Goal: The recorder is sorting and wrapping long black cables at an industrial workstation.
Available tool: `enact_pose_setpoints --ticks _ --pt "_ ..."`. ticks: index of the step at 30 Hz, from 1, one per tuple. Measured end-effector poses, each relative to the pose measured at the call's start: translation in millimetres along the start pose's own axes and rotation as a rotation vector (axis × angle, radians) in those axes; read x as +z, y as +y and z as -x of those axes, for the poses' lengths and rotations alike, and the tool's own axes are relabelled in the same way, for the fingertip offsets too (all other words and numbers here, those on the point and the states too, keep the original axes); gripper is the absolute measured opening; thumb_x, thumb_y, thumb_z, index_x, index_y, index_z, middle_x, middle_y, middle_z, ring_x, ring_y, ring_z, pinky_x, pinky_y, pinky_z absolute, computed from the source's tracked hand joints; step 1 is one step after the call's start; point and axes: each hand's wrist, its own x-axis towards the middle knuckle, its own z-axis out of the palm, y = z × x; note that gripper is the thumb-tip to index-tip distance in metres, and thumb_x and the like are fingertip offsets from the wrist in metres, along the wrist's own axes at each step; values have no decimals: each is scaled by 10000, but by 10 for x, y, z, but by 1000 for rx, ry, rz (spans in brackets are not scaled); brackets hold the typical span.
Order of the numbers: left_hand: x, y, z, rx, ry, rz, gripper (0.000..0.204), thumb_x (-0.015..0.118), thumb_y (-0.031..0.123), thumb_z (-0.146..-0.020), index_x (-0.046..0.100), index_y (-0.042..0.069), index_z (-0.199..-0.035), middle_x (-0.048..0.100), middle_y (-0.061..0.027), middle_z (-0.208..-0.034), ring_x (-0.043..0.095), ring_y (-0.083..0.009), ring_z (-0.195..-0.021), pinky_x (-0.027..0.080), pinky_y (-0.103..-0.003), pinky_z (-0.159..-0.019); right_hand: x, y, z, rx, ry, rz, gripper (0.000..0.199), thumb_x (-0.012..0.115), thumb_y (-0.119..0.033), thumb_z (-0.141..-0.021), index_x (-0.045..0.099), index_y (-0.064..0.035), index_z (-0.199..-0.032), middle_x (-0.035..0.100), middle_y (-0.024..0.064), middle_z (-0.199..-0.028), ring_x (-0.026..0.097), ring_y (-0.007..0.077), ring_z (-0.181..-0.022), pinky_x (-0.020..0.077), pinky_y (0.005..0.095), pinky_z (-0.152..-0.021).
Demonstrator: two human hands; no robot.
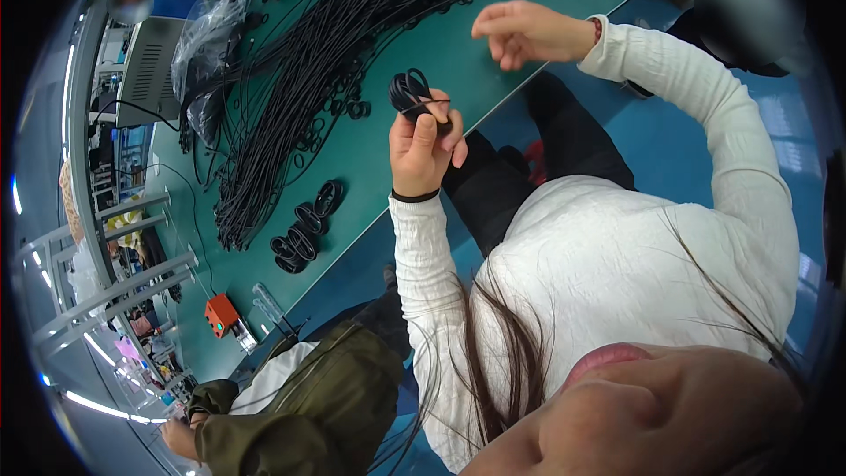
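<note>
Left hand (425,145) pinches a small coiled black cable (411,91) above the near edge of the green tabletop (441,53); right hand (522,32) hovers just beyond, fingers loosely curled, holding nothing. The pinch covers only one side of the coil, so the loops may spring apart. A dropped end could tangle in the loose black cables (308,70) nearby.

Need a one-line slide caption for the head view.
Left hand grips a coiled black cable above a green table strewn with loose black cables; right hand raised, empty.

We find bare bench (414,62) between the loose cables (300,79) and its near edge; finished coils (304,229) block the lower left.
</note>
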Motion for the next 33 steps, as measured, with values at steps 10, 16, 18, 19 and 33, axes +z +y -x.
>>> enact_pose_setpoints --ticks 10,16,18,19,33 --pt "67 -111 -68 -362 -46 -325 178 515 93 -964 519 -51 -1068 575 -146 -910 574 -206 -757 529 -289 -632 466 -238 -36 -729 -230 1133 194 597 51 -742 606 -28 -919 604 58 -627 537 180 -466 394 253 -426" --pt "155 -97 -86 -358 60 -233 186 520 103 -967 526 -48 -1076 597 -153 -919 629 -240 -819 540 -284 -672 532 -180 -43 -615 -195 1000 149 578 74 -731 597 -15 -848 620 96 -632 543 208 -465 393 274 -426" --pt "281 -116 -118 -299 221 -129 186 524 101 -965 537 -45 -1079 604 -156 -916 645 -254 -781 547 -283 -646 496 -129 -68 -660 -132 938 135 582 77 -727 591 -13 -827 618 96 -626 539 208 -461 394 276 -427" --pt "335 -126 -129 -270 300 -77 186 526 100 -963 543 -44 -1080 608 -157 -914 652 -260 -762 550 -283 -633 478 -106 -79 -682 -99 907 129 584 78 -725 588 -11 -817 617 96 -623 537 209 -459 395 277 -427" --pt "146 -110 41 -313 345 -751 189 602 100 -927 578 -25 -1067 624 -110 -812 583 -167 -515 482 -235 -457 428 -121 53 -656 -119 1065 99 571 69 -743 591 1 -811 618 104 -625 527 217 -452 393 292 -427"
